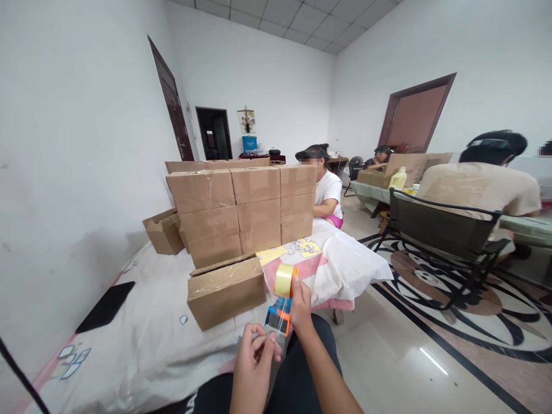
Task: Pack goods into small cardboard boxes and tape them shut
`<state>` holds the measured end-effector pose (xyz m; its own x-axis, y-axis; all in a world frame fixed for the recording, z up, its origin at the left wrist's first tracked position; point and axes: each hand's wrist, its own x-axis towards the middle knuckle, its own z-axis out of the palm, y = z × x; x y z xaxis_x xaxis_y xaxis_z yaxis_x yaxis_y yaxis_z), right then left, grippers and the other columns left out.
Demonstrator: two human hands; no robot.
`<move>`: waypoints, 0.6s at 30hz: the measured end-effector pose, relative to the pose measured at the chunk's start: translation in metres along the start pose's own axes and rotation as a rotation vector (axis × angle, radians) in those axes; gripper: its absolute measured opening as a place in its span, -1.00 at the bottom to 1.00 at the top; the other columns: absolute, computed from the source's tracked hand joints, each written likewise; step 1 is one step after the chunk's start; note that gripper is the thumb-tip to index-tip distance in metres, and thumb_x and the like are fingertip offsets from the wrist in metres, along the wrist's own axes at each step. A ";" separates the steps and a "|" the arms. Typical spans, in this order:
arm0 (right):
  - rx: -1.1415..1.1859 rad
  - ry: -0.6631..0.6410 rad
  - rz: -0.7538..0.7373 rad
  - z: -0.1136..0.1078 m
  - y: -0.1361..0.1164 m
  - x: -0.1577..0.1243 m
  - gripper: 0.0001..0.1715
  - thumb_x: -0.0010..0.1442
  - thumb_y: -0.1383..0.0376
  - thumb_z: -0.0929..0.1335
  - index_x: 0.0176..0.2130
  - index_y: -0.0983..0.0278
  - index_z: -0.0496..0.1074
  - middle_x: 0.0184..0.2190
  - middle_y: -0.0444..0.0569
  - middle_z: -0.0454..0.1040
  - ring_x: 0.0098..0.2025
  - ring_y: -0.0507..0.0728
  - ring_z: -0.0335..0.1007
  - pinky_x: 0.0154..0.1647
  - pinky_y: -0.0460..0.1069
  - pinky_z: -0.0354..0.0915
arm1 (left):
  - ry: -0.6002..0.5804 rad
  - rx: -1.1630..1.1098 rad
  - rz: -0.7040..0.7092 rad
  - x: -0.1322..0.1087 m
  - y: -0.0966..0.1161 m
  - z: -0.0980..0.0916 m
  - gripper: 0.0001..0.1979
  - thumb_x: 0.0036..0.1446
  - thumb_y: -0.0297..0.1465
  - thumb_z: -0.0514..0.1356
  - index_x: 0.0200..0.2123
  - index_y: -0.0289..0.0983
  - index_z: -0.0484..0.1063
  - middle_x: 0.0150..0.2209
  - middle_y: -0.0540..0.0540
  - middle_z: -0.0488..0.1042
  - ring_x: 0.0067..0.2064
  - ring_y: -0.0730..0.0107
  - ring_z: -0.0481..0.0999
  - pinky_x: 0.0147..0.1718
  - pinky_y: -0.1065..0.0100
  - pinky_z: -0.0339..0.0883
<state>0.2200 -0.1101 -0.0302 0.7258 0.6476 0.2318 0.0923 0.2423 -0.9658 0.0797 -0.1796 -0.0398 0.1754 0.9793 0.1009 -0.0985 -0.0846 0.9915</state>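
Note:
My right hand point(301, 303) is wrapped round a tape dispenser point(278, 319), orange and blue, with a yellowish roll of clear tape point(284, 280) at its top. From the dispenser a strip of clear tape point(281, 326) runs down to my left hand point(259, 352), whose thumb and forefinger pinch its end. Both hands are over my lap at the table's near edge. Left of the dispenser, apart from it, a cardboard box point(228, 293) rests on the table; its top flaps look slightly raised.
Stacked cardboard boxes point(259, 201) form a wall behind the single box. A smaller open box point(164, 232) stands at the left, and a black flat item point(106, 306) lies on the cloth-covered table point(150, 322). A person point(328, 187) sits behind the stack; others sit at the right.

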 end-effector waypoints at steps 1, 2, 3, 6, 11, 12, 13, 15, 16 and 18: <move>0.002 -0.008 -0.020 0.001 -0.002 -0.002 -0.23 0.12 -0.35 0.23 -0.39 0.28 0.46 -0.36 0.01 0.46 -0.21 0.19 0.35 -0.12 0.05 0.28 | 0.009 0.020 0.015 -0.003 0.003 -0.003 -0.63 0.20 -0.05 0.21 -0.32 -0.17 0.17 -0.52 0.01 0.52 -0.45 0.38 0.48 -0.34 0.37 0.34; 0.006 -0.015 -0.041 0.001 -0.003 -0.003 -0.23 0.12 -0.35 0.23 -0.39 0.27 0.46 -0.37 0.01 0.46 -0.22 0.20 0.35 -0.12 0.06 0.28 | 0.018 0.037 0.027 -0.005 0.006 -0.005 -0.64 0.19 -0.05 0.22 -0.32 -0.17 0.18 -0.50 0.00 0.53 -0.45 0.37 0.49 -0.33 0.36 0.36; 0.012 -0.019 -0.059 0.001 -0.005 -0.005 -0.24 0.11 -0.35 0.23 -0.41 0.27 0.45 -0.39 0.01 0.46 -0.22 0.20 0.35 -0.12 0.06 0.28 | 0.022 0.050 0.036 -0.008 0.008 -0.007 -0.64 0.19 -0.06 0.22 -0.32 -0.17 0.19 -0.50 0.00 0.53 -0.45 0.36 0.50 -0.33 0.36 0.37; 0.044 0.005 -0.058 0.001 -0.009 -0.010 -0.27 0.09 -0.33 0.27 -0.40 0.27 0.46 -0.36 0.03 0.49 -0.20 0.21 0.37 -0.09 0.07 0.30 | 0.011 0.062 0.038 -0.013 0.011 -0.011 -0.64 0.19 -0.05 0.22 -0.31 -0.17 0.18 -0.50 0.00 0.53 -0.45 0.36 0.52 -0.33 0.35 0.37; 0.209 0.084 0.148 0.003 -0.015 -0.017 -0.29 0.03 -0.26 0.35 -0.25 0.31 0.52 -0.14 0.10 0.54 -0.01 0.28 0.41 -0.01 0.08 0.33 | 0.049 -0.080 0.021 -0.015 0.003 -0.006 -0.57 0.13 -0.03 0.27 -0.29 -0.16 0.13 -0.54 0.05 0.51 -0.48 0.40 0.48 -0.34 0.37 0.37; 0.241 0.087 0.192 0.004 -0.016 -0.019 -0.28 0.01 -0.25 0.36 -0.21 0.32 0.52 -0.10 0.10 0.54 0.02 0.29 0.41 0.00 0.08 0.33 | 0.062 -0.111 0.019 -0.015 0.001 -0.005 -0.55 0.12 -0.02 0.28 -0.29 -0.15 0.12 -0.54 0.06 0.51 -0.47 0.40 0.48 -0.33 0.37 0.37; 0.263 0.089 0.226 0.004 -0.016 -0.020 -0.27 -0.01 -0.24 0.37 -0.19 0.32 0.53 -0.09 0.11 0.54 0.04 0.30 0.40 0.02 0.09 0.33 | 0.067 -0.135 0.017 -0.015 -0.002 -0.004 -0.54 0.10 -0.01 0.30 -0.29 -0.15 0.11 -0.54 0.06 0.51 -0.47 0.40 0.47 -0.32 0.37 0.38; 0.285 0.088 0.267 0.006 -0.015 -0.024 -0.25 -0.05 -0.24 0.39 -0.17 0.33 0.54 -0.09 0.10 0.55 0.06 0.31 0.40 0.04 0.09 0.33 | 0.068 -0.162 0.019 -0.014 -0.009 -0.005 -0.50 0.07 0.00 0.32 -0.29 -0.14 0.10 -0.54 0.07 0.51 -0.47 0.40 0.47 -0.32 0.36 0.38; 0.291 0.090 0.279 0.006 -0.014 -0.026 -0.25 -0.05 -0.24 0.39 -0.17 0.32 0.54 -0.09 0.10 0.55 0.07 0.31 0.40 0.06 0.09 0.32 | 0.071 -0.169 0.022 -0.013 -0.012 -0.006 -0.49 0.06 0.01 0.32 -0.29 -0.14 0.09 -0.54 0.07 0.50 -0.47 0.40 0.46 -0.32 0.36 0.38; 0.300 0.094 0.301 0.006 -0.010 -0.030 -0.24 -0.04 -0.24 0.39 -0.14 0.31 0.54 -0.08 0.09 0.55 0.08 0.31 0.40 0.08 0.10 0.31 | 0.080 -0.181 0.026 -0.012 -0.015 -0.008 -0.47 0.04 0.03 0.34 -0.29 -0.14 0.09 -0.55 0.07 0.49 -0.48 0.41 0.46 -0.33 0.36 0.37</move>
<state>0.1939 -0.1277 -0.0269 0.7504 0.6562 -0.0801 -0.3249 0.2606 -0.9091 0.0716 -0.1883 -0.0568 0.0933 0.9893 0.1121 -0.2773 -0.0823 0.9572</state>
